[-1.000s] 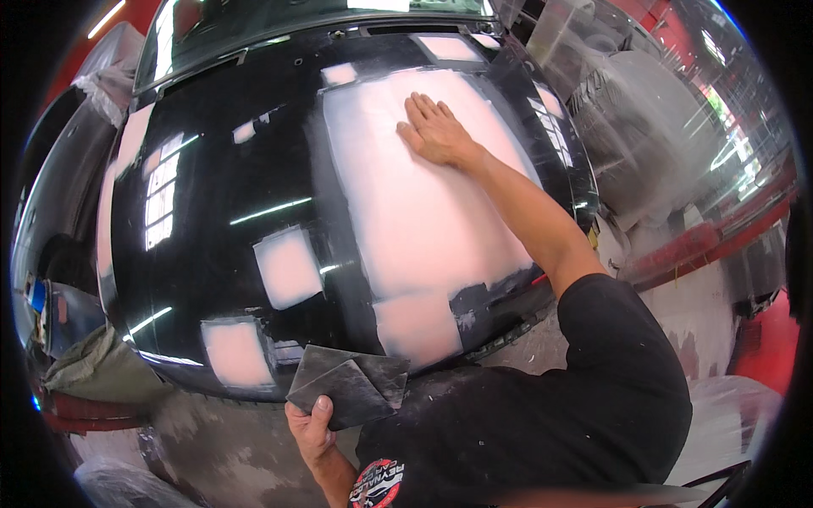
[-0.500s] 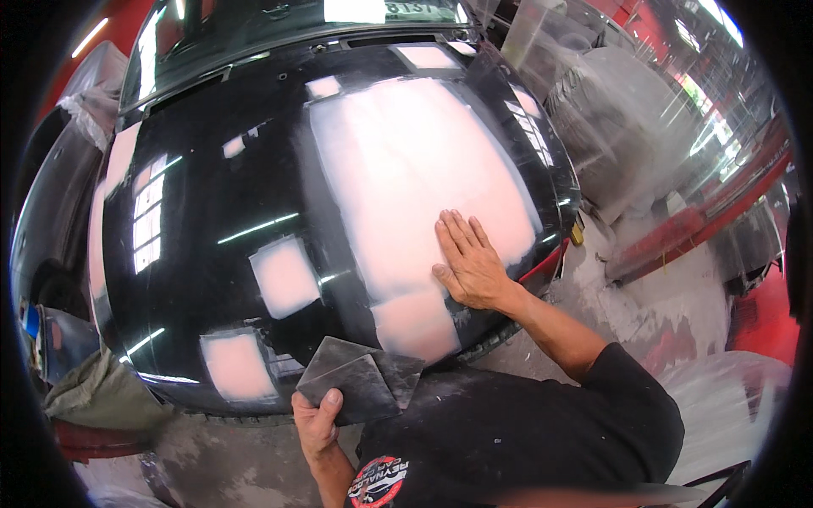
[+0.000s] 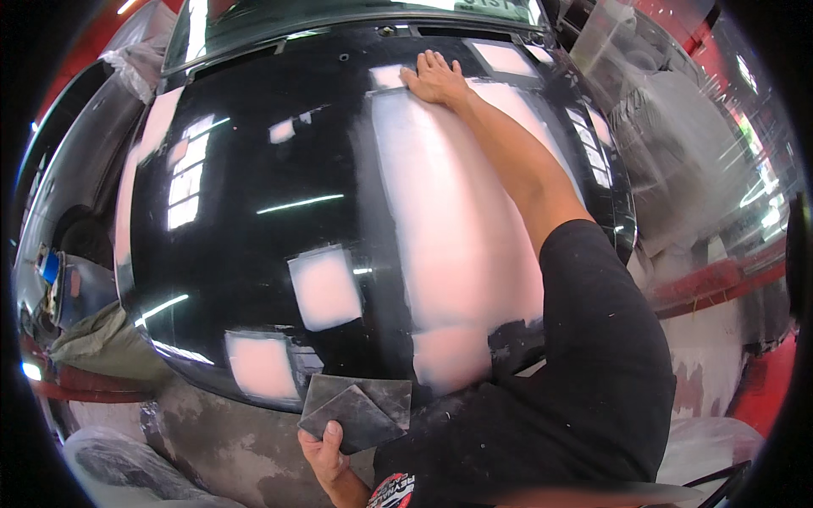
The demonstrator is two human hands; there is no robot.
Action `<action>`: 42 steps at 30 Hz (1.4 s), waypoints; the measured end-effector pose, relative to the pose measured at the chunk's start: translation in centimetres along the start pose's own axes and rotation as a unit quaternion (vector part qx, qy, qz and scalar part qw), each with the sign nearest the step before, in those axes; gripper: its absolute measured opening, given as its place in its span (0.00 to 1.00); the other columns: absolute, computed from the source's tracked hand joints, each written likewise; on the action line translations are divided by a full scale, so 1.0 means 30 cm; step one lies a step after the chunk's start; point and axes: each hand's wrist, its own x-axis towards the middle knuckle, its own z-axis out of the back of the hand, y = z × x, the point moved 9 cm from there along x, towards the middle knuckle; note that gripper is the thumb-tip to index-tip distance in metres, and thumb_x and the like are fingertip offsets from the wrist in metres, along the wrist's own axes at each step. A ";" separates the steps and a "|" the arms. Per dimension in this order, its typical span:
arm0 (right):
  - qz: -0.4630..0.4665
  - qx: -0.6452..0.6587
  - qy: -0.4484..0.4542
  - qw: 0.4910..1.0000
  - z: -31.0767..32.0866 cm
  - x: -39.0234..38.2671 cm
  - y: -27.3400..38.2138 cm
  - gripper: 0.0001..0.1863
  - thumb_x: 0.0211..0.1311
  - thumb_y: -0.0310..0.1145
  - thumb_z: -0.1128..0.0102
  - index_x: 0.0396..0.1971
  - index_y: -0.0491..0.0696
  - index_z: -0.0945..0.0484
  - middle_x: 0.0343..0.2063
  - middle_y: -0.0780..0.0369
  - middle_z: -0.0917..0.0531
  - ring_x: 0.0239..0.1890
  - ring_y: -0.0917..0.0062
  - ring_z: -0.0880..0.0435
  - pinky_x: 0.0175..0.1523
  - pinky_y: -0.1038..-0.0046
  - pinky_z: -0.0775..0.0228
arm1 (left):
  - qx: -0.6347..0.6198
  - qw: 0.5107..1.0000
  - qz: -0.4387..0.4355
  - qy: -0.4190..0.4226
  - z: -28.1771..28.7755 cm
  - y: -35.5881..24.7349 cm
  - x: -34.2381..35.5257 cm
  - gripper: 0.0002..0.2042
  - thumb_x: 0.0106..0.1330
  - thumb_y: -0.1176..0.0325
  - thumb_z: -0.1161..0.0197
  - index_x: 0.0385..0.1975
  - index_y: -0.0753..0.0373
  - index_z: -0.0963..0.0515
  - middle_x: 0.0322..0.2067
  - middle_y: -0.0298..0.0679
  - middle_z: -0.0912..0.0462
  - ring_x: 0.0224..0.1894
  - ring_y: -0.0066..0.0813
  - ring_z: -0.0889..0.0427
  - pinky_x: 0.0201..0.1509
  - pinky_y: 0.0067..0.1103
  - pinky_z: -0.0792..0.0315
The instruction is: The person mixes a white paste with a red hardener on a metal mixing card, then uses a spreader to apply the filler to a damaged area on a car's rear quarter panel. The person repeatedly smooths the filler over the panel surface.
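Note:
A black car hood (image 3: 229,245) spreads out before me, marked with pale pink filler patches. The largest, a long filler patch (image 3: 449,203), runs along its right half. Stretched far forward, my right hand (image 3: 434,80) lies flat beyond that patch's far end, fingers extended, beside a small square patch (image 3: 388,77). Down at the hood's near edge, my left hand (image 3: 324,449) grips dark grey sheets of sandpaper (image 3: 360,415), thumb on top and the other fingers hidden beneath. The sheets overlap at an angle.
A windshield (image 3: 356,19) rises behind the hood. On the left are a grey car (image 3: 80,178) and a container with a blue cap (image 3: 49,267). Plastic-covered items (image 3: 665,144) and a red beam (image 3: 720,279) stand on the right. Concrete floor (image 3: 212,432) shows below.
My right hand has slid from the near right part of the large patch to beyond its far end. My left hand has lowered slightly, still holding the sandpaper. The view has shifted.

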 end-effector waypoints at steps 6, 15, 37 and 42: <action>0.026 -0.019 0.000 0.999 -0.011 -0.173 0.025 0.42 0.71 0.58 0.70 0.72 0.39 0.49 0.74 0.50 0.49 0.77 0.60 0.55 0.77 0.53 0.64 | -0.044 0.999 -0.010 0.003 0.037 0.028 -0.035 0.21 0.64 0.70 0.36 0.54 0.73 0.28 0.49 0.50 0.19 0.49 0.40 0.18 0.57 0.34 0.24; 0.024 -0.036 0.014 0.999 0.057 -0.708 0.111 0.41 0.72 0.57 0.70 0.71 0.37 0.50 0.73 0.47 0.49 0.77 0.59 0.54 0.78 0.58 0.65 | -0.030 0.992 -0.016 0.121 0.070 -0.045 -0.053 0.18 0.65 0.72 0.37 0.54 0.70 0.27 0.48 0.46 0.18 0.48 0.36 0.17 0.57 0.32 0.24; 0.071 -0.027 -0.068 0.995 0.103 -1.557 0.297 0.35 0.72 0.48 0.59 0.67 0.34 0.42 0.68 0.42 0.40 0.73 0.51 0.45 0.75 0.52 0.59 | -0.019 0.983 0.016 0.180 0.094 -0.071 -0.075 0.18 0.65 0.71 0.37 0.53 0.70 0.25 0.46 0.43 0.17 0.47 0.34 0.18 0.55 0.30 0.26; 0.055 -0.039 -0.028 0.997 0.095 -1.363 0.247 0.37 0.73 0.49 0.61 0.69 0.35 0.46 0.70 0.44 0.44 0.75 0.53 0.50 0.76 0.53 0.62 | -0.040 0.990 -0.014 0.131 0.107 -0.076 -0.040 0.17 0.66 0.72 0.38 0.53 0.70 0.26 0.47 0.45 0.17 0.47 0.35 0.17 0.55 0.31 0.25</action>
